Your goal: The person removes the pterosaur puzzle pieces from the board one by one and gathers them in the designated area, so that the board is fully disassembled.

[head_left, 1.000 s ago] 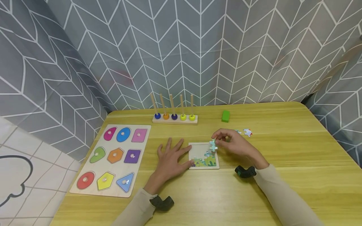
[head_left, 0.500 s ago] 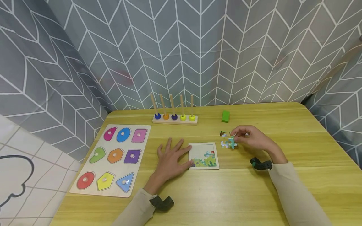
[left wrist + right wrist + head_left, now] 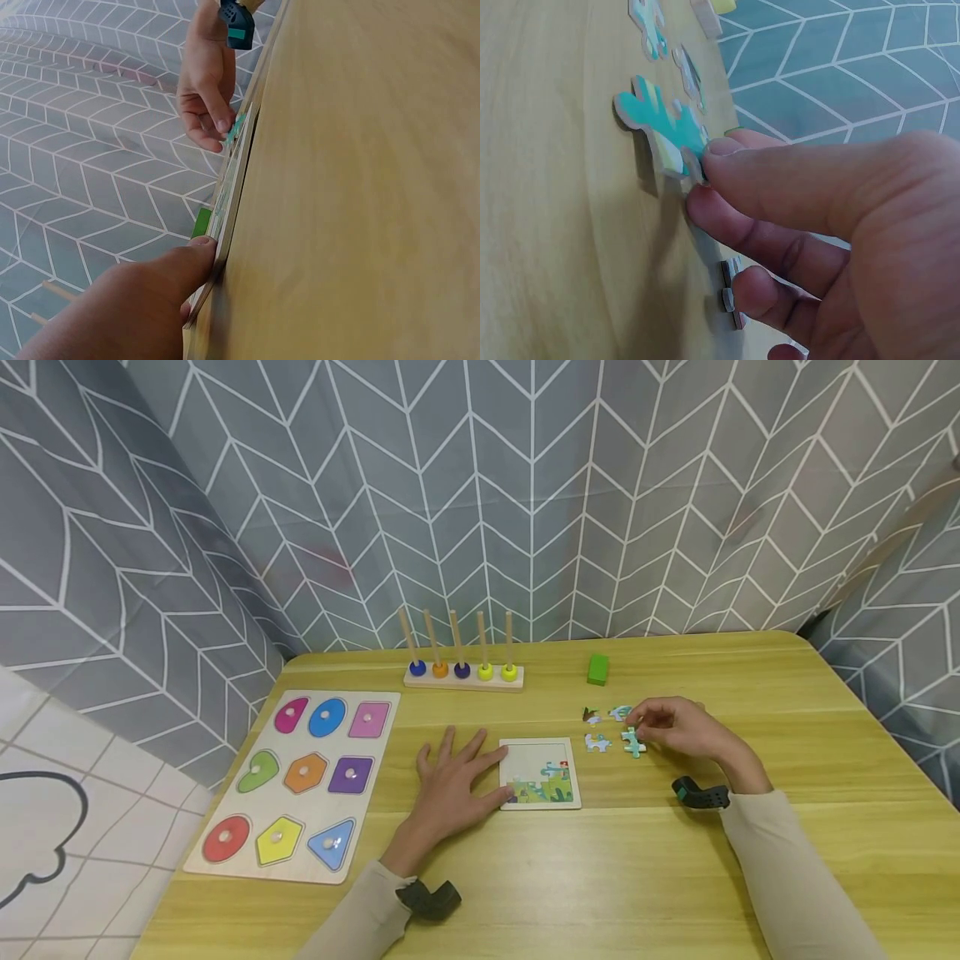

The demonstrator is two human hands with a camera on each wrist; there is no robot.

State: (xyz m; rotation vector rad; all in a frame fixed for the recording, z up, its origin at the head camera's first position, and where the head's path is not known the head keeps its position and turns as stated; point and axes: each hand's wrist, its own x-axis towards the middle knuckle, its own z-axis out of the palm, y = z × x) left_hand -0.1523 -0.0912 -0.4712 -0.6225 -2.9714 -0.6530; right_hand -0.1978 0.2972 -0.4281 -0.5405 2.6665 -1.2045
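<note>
My right hand (image 3: 686,731) pinches a teal jigsaw piece (image 3: 633,743) between thumb and index finger, right of the puzzle tray. Up close in the right wrist view, that teal jigsaw piece (image 3: 656,124) is tilted, casting a shadow on the wood. My left hand (image 3: 453,789) lies with fingers spread, its thumb and index fingertip at the left side of the square puzzle tray (image 3: 525,762). Joined pieces fill the tray's bottom and part of its right side. Loose jigsaw pieces (image 3: 597,742) lie between tray and right hand; another piece (image 3: 730,289) shows behind the right fingers.
A shape-knob board (image 3: 292,810) lies at the left of the table. At the back stand a peg rack (image 3: 465,682) with coloured beads and a green block (image 3: 597,669). A patterned curtain (image 3: 525,510) hangs behind the table's far edge.
My right hand has moved right, from over the tray to the loose pieces, with a teal piece still pinched. It uncovered several pieces on the table. The left hand has stayed put.
</note>
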